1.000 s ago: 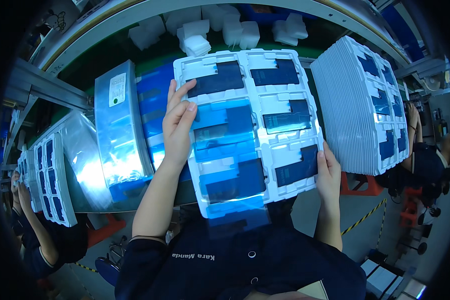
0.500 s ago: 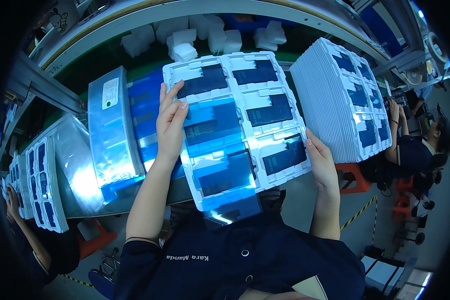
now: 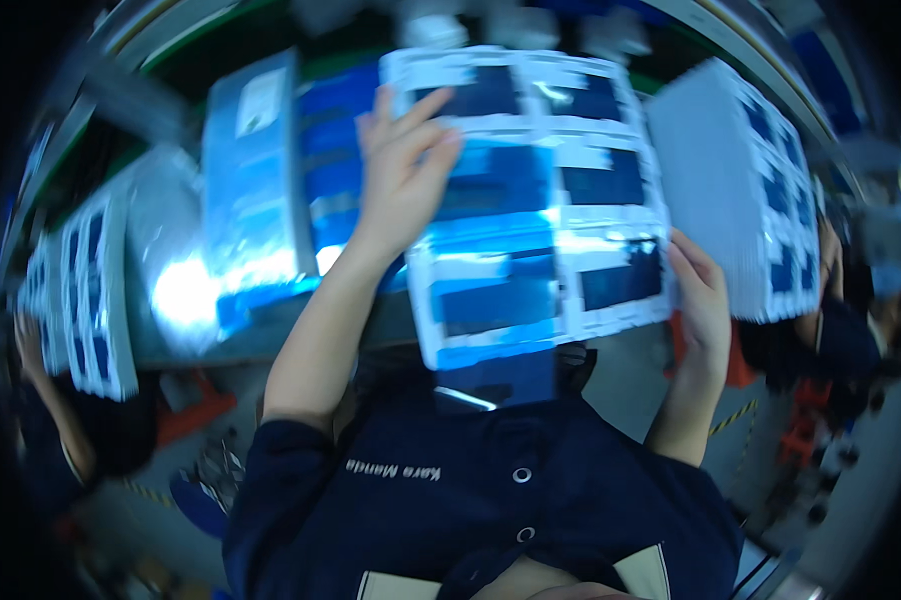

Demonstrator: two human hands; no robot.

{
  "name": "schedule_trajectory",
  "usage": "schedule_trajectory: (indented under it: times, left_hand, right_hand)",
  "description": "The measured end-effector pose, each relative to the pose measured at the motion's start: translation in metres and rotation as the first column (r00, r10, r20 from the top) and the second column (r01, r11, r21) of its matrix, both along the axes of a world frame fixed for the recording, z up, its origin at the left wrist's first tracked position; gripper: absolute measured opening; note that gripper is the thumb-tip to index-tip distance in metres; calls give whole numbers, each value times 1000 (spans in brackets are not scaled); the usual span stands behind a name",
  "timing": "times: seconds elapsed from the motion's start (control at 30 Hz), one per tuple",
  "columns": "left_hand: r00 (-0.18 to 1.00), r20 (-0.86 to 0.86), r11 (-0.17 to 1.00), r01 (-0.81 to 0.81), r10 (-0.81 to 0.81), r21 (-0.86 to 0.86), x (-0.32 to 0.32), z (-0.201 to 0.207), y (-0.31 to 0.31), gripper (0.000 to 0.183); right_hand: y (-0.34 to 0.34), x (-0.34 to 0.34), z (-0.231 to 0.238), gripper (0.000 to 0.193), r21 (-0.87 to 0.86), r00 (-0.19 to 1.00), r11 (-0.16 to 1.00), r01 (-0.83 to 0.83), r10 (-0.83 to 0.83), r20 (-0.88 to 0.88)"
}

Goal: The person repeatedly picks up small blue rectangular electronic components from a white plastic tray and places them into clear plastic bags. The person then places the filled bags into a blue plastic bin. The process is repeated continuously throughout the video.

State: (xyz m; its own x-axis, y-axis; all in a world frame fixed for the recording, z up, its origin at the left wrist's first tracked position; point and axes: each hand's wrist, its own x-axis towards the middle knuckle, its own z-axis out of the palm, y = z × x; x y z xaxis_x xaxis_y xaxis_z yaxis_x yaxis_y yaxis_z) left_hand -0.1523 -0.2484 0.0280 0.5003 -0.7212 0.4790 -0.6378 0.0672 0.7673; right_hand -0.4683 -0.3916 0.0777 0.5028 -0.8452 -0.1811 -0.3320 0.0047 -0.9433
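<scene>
A white moulded tray is tilted in front of me, with flat dark rectangular pieces notched at one corner in its compartments. A translucent blue film lies over the lower part of its left column and hangs past the near edge. My left hand is over the tray's left side, thumb and forefinger closed at the film's upper left corner, other fingers spread. My right hand grips the tray's lower right edge, thumb on top; its other fingers are partly hidden. Motion blurs the picture.
A tall stack of similar white trays stands to the right. Leftward lie a pile of clear film sheets, blue sheets and clear plastic. More filled trays stand at far left. Other people work on both sides.
The whole view has shifted, so the tray and both hands appear farther right and higher. My hands keep about the same places on the film and tray.
</scene>
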Motion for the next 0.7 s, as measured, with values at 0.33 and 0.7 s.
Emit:
schedule_trajectory:
  times: [0.33,0.7]
  left_hand:
    - [993,-35,991,-113,111,-73,-10,16,1,32]
    - [993,-122,967,-42,11,-253,-18,62,4,31]
  right_hand:
    - [-3,-2,-9,32,81,998,996,-23,18,63]
    - [-8,-17,24,36,106,986,992,-65,47,160]
